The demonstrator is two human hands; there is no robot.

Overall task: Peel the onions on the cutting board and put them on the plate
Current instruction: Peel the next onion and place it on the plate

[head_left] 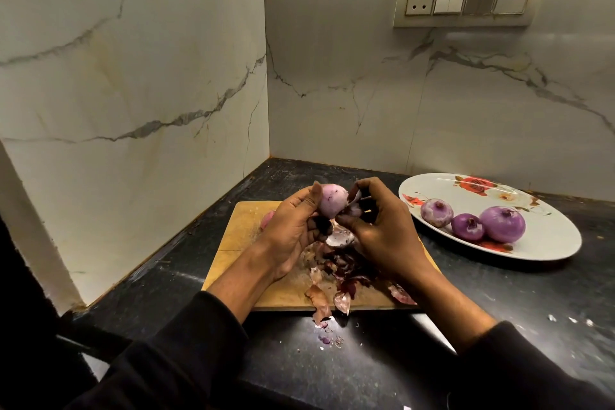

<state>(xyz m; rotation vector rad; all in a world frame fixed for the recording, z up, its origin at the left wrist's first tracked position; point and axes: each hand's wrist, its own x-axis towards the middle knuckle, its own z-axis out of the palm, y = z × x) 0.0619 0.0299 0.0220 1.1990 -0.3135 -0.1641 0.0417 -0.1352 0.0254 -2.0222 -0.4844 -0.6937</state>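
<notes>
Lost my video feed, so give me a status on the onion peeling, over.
Left hand holds onion; right hand pulls skin. Three peeled onions on plate. One more on board, behind left hand. Nothing blocking.

An onion (268, 219) on the cutting board (239, 233) shows only a sliver behind the left hand (293, 226)

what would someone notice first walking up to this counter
The two hands at centre: the left hand holds a pale peeled onion above the wooden cutting board while the right hand pulls skin off it. Dark peels litter the board, and three peeled onions sit on the floral plate to the right.
</notes>
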